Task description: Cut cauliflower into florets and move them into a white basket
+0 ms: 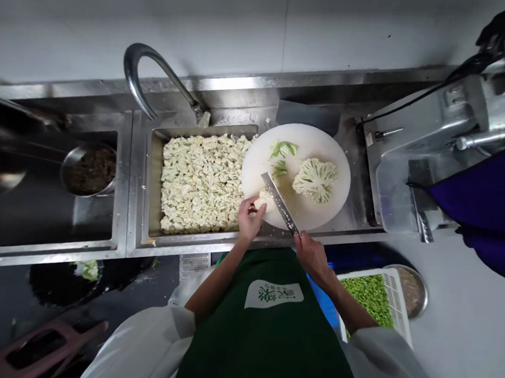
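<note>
On a round white cutting board [255, 154], my left hand [250, 217] grips a small piece of cauliflower [265, 200] near the board's left front edge. My right hand [311, 253] is wrapped round the handle of a knife [280, 204], whose long blade lies slantwise just right of that piece. Whether the blade touches it, I cannot tell. A larger cut cauliflower half [315, 180] rests on the right side of the board. Green cauliflower leaves [284, 149] lie toward the back. Left of the board, the sink basin [154, 184] is full of cut florets [202, 185].
A curved faucet [143, 52] rises behind the basin. At left, a metal bowl [67, 166] sits in another sink. A slicing machine [442, 111] stands right. Below are a white basket [400, 305] of chopped greens and a pinkish stool [52, 342].
</note>
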A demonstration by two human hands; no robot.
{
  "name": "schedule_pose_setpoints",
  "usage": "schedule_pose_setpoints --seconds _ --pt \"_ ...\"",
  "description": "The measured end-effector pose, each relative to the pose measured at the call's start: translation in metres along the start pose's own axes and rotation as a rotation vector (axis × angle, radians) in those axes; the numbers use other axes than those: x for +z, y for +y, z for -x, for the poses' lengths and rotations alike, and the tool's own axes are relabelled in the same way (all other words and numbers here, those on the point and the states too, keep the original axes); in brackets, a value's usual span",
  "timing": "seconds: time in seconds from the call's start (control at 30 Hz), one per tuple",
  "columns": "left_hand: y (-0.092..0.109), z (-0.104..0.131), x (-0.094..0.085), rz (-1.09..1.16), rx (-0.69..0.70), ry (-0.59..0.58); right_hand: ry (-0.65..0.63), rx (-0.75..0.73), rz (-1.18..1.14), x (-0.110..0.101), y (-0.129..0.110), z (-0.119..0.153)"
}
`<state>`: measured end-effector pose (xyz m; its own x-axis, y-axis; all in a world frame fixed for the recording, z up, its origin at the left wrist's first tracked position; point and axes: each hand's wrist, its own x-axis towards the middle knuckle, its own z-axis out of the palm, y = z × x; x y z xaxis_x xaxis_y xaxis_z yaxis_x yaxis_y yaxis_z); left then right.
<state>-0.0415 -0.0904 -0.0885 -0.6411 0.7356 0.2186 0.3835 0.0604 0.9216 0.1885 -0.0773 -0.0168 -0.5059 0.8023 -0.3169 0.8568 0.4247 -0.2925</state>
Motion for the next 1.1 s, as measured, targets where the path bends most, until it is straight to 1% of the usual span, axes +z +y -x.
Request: schedule_pose_setpoints --seconds 0.13,0.27,0.33,0.4,0.47,0.53,0.6,0.7,0.77,0.87,1.0,1.1 --pt "-0.001 0.004 0.001 -0.024 0.025 0.024 -0.081 0.012 0.029 -0.002 -0.012 -0.002" --pt "0.001 0.002 0.003 -0.085 0.101 -0.035 -0.19 0.051 0.042 -0.007 -0.023 -0.014" --pt "0.004 -0.002 0.0 -0.133 0.148 -0.049 -0.24 0.059 0.04 -0.009 -0.028 -0.024" --pt "0.006 -0.006 -0.006 -0.18 0.179 -0.028 -0.264 0.065 0.035 -0.011 -0.029 -0.032" --pt "0.006 -0.009 -0.014 -0.183 0.16 -0.019 -0.253 0.074 0.033 -0.013 -0.025 -0.036" --pt "0.006 -0.011 -0.022 -0.129 0.117 -0.036 -0.232 0.074 0.032 -0.015 -0.018 -0.038" --pt "0.006 -0.012 -0.027 -0.094 0.114 -0.059 -0.204 0.072 0.04 -0.016 -0.011 -0.037" --pt "0.007 -0.017 -0.027 -0.12 0.191 -0.076 -0.176 0.076 0.06 -0.016 -0.002 -0.033" --pt "0.008 -0.024 -0.024 -0.134 0.232 -0.089 -0.164 0.08 0.078 -0.015 0.001 -0.03" --pt "0.009 -0.039 -0.022 -0.11 0.25 -0.129 -0.137 0.073 0.095 -0.015 0.003 -0.022" --pt "0.008 -0.055 -0.024 -0.07 0.264 -0.177 -0.092 0.05 0.106 -0.017 0.001 -0.013" --pt "0.009 -0.061 -0.024 -0.05 0.281 -0.201 -0.106 0.007 0.129 -0.021 -0.001 -0.011"
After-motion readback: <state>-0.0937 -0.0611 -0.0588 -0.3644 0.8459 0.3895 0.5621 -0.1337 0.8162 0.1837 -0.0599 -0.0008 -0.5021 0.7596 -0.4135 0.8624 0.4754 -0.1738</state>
